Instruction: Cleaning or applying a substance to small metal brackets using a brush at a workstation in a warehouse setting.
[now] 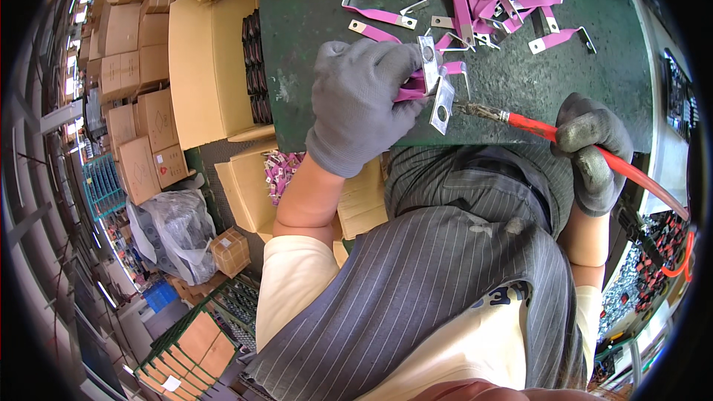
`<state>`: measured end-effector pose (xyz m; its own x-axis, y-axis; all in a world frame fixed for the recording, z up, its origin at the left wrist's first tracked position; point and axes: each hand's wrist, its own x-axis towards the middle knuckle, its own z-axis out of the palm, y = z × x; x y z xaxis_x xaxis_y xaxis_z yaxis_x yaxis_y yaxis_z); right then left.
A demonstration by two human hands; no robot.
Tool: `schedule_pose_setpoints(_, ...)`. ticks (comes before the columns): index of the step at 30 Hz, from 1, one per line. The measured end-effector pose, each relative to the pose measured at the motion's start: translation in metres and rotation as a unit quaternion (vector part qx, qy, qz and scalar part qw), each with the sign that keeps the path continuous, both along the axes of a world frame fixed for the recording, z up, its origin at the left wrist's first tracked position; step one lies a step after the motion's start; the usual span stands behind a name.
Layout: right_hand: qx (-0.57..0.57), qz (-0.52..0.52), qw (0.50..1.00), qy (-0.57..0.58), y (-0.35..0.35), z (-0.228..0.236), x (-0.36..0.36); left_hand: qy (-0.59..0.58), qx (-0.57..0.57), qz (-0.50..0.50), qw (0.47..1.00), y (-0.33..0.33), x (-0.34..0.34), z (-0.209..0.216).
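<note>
A: Where are the held pink strips [412, 90]?

B: Just above the middle of the frame, over the near edge of the green counter [535, 82]. Their holed silver ends stick out to the right of the left hand [364, 100].

A: And the fingers?

B: The left ones, gloved in grey, are closed around the strips. The right hand [594, 156], at the right of the frame, has its fingers wrapped around a red-handled brush [531, 125]. The bristles sit right by the lower silver end; whether they touch, I can't tell.

A: What's beyond?

B: Loose strips [505, 0], heaped at the top right of centre.

A: What could go wrong?

B: I'd say a slack grip could let a strip twist if the brush pressed hard, and it might drop over that near edge.

A: Any writing?

B: The brown cartons [120, 74] at left carry print too small to make out. Dark letters on the pale shirt [475, 338], lower right of centre, are partly hidden by the striped apron [416, 267].
</note>
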<state>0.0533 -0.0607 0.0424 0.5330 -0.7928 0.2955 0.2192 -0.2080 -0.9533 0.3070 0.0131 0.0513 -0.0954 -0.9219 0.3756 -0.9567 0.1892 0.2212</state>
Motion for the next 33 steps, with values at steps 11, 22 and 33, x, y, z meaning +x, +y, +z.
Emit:
schedule_pose_setpoints(11,-0.266,0.038,0.959,0.088,-0.011,0.018,-0.002,0.009,0.056,-0.023,0.998,0.000,0.000,0.002)
schedule_pose_setpoints(22,0.045,-0.019,0.983,-0.175,-0.022,-0.022,-0.026,0.300,0.039,0.051,0.952,0.006,0.018,-0.016)
schedule_pose_setpoints(33,0.391,-0.029,0.864,-0.315,-0.024,-0.069,-0.014,0.212,0.020,0.218,0.952,-0.013,0.050,-0.049)
